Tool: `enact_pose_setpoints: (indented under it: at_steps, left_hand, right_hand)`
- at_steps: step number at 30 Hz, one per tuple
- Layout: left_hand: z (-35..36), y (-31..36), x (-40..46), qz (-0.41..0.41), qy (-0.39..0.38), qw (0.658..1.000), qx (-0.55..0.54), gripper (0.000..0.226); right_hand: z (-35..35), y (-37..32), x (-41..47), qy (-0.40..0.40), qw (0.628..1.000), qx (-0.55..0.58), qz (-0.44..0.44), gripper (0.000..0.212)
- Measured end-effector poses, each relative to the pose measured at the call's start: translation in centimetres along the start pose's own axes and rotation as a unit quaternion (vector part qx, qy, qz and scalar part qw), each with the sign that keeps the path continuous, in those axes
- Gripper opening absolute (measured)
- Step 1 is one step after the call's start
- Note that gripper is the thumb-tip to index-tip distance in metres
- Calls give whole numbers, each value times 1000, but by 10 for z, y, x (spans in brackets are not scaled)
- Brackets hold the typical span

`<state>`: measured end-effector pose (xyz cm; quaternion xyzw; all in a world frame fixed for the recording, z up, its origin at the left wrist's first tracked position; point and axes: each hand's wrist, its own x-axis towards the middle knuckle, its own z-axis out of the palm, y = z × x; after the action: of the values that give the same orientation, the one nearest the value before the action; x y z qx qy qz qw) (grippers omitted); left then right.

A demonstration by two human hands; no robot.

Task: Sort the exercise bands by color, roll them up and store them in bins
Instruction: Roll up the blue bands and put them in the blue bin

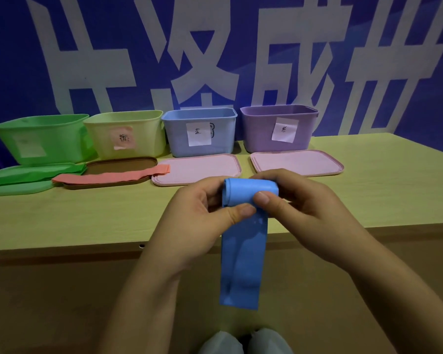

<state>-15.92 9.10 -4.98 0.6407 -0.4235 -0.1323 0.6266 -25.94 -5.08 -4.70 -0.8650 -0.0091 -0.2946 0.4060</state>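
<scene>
Both hands — left (202, 213), right (299, 200) — are pinching the blue band (243, 251) at its rolled top above the bench (87, 218) edge, tail hanging. It is handling as light, limp, stretchy — grip belongs on the roll itself.

Worktop (368, 190), pale yellow-green wood grain, spanning mid-frame. Along far edge, left to right: green bin (44, 139), yellow bin (124, 134), blue bin (200, 131), purple bin (279, 129), each labelled. In front, flat on surface: green lid (18, 186), brown lid (120, 167), two pink lids (197, 172) (296, 162). Green band (33, 172) and pink band (108, 177) draped across left lids.
</scene>
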Motion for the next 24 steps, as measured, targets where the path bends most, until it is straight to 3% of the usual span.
enact_pose_setpoints:
  at_steps: [5,10,14,16,20,24]
  left_hand:
    - [0,2,1,4,5,1000,27,71]
    - [1,3,0,10,-4,996,94,69]
    - [1,-7,1,-8,-12,997,72,74]
    - [4,-10,2,-15,-10,998,58,67]
    - [13,-14,3,-24,6,999,23,22]
    - [16,-13,3,-20,3,1000,24,22]
  right_hand:
    - [4,2,-1,37,999,38,-10,20]
    - [8,6,-2,77,994,74,-20,22]
    - [5,6,-1,75,994,82,-21,22]
    - [4,5,0,74,993,92,-25,23]
    - [7,4,2,93,992,65,-50,28]
    - [8,7,3,111,992,30,-52,31]
